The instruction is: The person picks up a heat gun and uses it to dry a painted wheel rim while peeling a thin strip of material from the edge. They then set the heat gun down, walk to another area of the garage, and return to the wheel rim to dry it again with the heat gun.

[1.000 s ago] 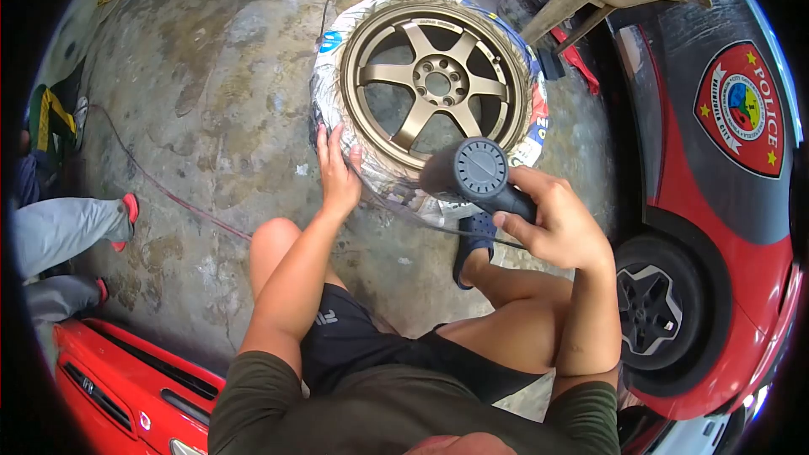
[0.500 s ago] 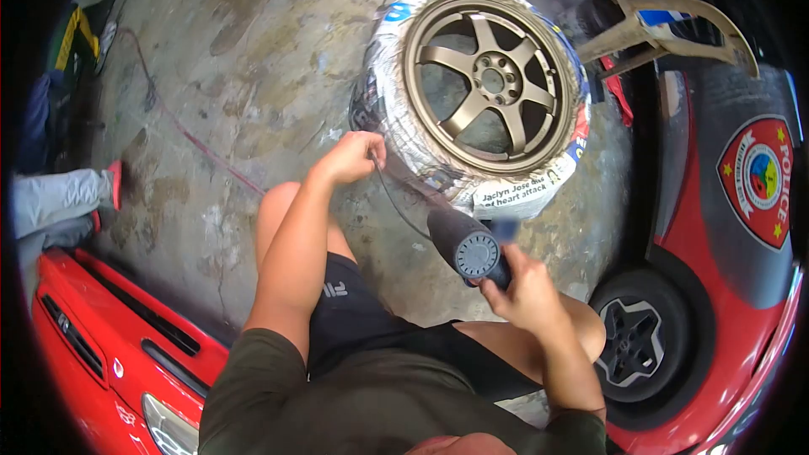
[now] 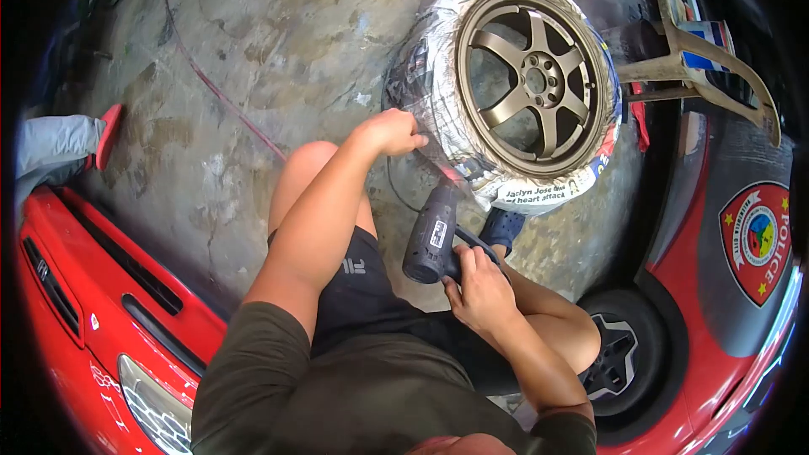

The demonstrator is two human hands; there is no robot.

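Observation:
In the head view, my right hand (image 3: 484, 291) is wrapped around the handle of a dark heat gun (image 3: 427, 240). Its nozzle points up at the lower edge of a bronze six-spoke wheel (image 3: 506, 50), whose tyre is covered in printed newspaper (image 3: 434, 101). My left hand (image 3: 392, 131) is closed, knuckles up, right beside the paper-covered sidewall. A thin black cord (image 3: 393, 181) comes out below that hand and curves toward the heat gun; the hand seems to grip it, though the fingertips are partly hidden.
A red car front (image 3: 109, 329) is at the left and a red-and-grey vehicle with a police badge (image 3: 761, 236) at the right. A worn plastic chair (image 3: 674, 34) stands beyond the wheel. A reddish hose (image 3: 211, 88) crosses the concrete floor. Another person's leg (image 3: 59, 143) shows at left.
The heat gun has turned so its side faces up and shifted left with my right hand. My left hand has moved closer to the papered tyre. The camera view has shifted too.

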